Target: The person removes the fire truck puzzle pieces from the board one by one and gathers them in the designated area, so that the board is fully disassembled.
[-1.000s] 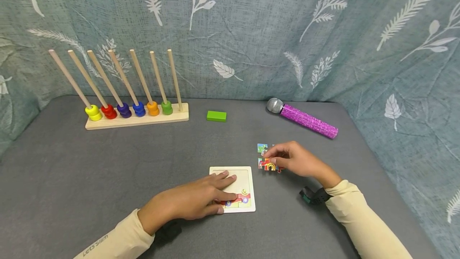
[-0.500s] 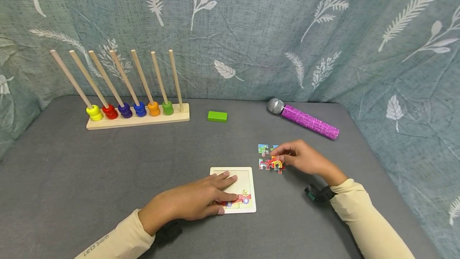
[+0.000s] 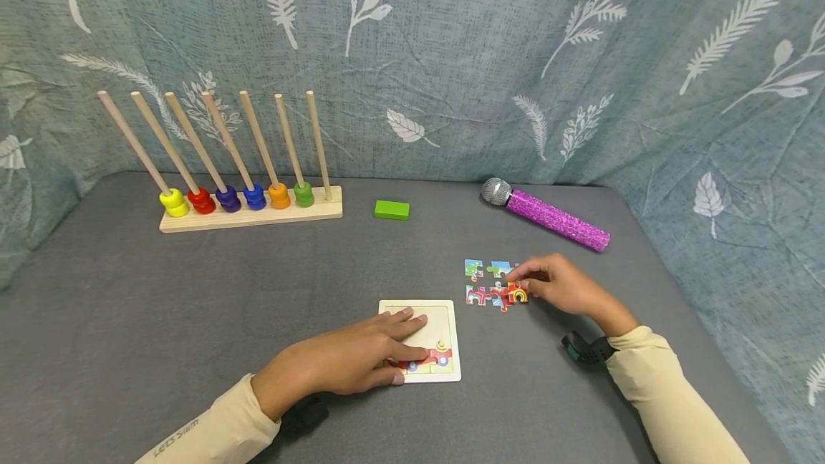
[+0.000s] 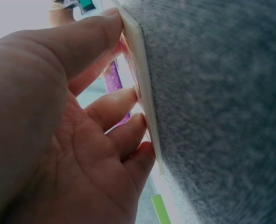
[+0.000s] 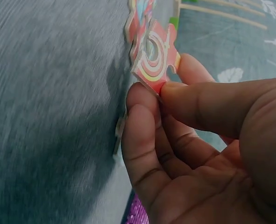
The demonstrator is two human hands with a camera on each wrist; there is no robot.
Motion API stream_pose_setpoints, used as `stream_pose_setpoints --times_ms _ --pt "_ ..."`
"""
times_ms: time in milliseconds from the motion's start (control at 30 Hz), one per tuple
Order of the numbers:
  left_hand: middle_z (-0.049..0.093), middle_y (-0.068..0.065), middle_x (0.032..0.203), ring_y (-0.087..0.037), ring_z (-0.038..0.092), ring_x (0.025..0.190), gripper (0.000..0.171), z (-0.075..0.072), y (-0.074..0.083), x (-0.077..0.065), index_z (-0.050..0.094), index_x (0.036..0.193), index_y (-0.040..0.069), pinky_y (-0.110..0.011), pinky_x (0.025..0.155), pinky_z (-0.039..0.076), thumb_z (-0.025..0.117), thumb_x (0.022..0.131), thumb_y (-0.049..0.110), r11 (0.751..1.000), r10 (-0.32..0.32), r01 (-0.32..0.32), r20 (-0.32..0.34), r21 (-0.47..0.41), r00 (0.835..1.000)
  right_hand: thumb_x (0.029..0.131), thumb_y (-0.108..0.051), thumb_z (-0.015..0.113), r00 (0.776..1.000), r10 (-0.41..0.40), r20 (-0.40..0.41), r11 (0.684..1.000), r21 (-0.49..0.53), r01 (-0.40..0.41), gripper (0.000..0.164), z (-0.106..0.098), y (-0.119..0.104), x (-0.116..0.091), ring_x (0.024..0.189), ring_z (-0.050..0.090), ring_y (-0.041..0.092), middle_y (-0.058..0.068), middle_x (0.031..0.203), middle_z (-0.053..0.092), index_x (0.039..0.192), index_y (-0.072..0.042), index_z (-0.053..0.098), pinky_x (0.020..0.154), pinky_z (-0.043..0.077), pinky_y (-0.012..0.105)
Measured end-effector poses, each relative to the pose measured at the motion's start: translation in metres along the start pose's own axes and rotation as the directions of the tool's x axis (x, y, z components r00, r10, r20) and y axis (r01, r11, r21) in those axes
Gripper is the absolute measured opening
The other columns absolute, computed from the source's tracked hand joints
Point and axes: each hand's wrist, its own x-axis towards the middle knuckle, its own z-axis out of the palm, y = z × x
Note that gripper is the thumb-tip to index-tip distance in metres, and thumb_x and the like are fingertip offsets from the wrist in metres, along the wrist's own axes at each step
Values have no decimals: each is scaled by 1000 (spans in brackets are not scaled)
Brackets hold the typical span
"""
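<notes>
My left hand [image 3: 348,353] rests on a square wooden puzzle tray [image 3: 422,303], its fingers spread over the left part. Pieces with a red vehicle picture [image 3: 440,359] fill the tray's lower part, partly under that hand. In the left wrist view the thumb [image 4: 112,21] lies at the tray's edge. My right hand [image 3: 563,288] pinches a red puzzle piece [image 5: 157,57] with yellow arcs between thumb and fingers. The held piece overlaps the loose pieces in the head view. Loose pieces [image 3: 476,296] lie in two rows beside that hand, some partly hidden by it.
A wooden peg rack [image 3: 251,220] with coloured rings stands at the back left. Behind the tray lies a green block [image 3: 392,210]. A glittery purple microphone [image 3: 557,220] lies at the back right, in front of a leaf-patterned curtain [image 3: 464,120].
My right hand has moved rightward with the red piece, over the loose pieces, uncovering more of them on the left. My left hand stays on the tray.
</notes>
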Motion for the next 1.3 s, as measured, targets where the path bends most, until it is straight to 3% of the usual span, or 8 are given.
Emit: stream_pose_setpoints --times_ms 200,467,667,867,1300 --pt "34 -13 154 -31 24 143 42 0 0 0 58 138 17 -47 111 28 63 96 20 1000 4 -4 -1 -5 1000 90 10 56 1000 23 4 999 -28 -22 20 -5 4 -5 80 59 10 12 97 70 104 7 70 69 50 24" --pt "35 -14 153 -32 27 142 43 -1 -1 -1 59 137 16 -49 110 30 65 95 17 1000 17 -17 -17 -12 1000 90 9 58 999 43 -6 998 -41 -44 19 -8 6 -7 73 58 9 8 90 69 105 7 71 63 48 23" --pt "35 -13 153 -30 26 143 43 -2 -1 0 59 137 16 -49 111 29 65 95 17 1000 9 -9 -5 -29 1000 88 10 60 1000 -3 -3 997 -74 2 20 -10 4 -8 84 59 12 10 98 70 103 5 73 73 49 24" --pt "36 -14 152 -31 28 142 42 -1 -2 -1 59 136 16 -48 110 30 65 94 17 1000 27 -27 -21 -11 999 89 6 62 1000 25 -10 995 -91 -25 18 -12 2 -9 91 61 15 13 102 70 104 5 73 76 51 25" --pt "37 -15 151 -32 29 141 42 -1 -2 -2 60 136 16 -48 111 30 65 94 17 999 42 -42 -37 0 998 91 3 62 999 35 -26 993 -113 -38 18 -8 -2 -4 84 60 10 7 98 71 104 1 74 71 50 24"
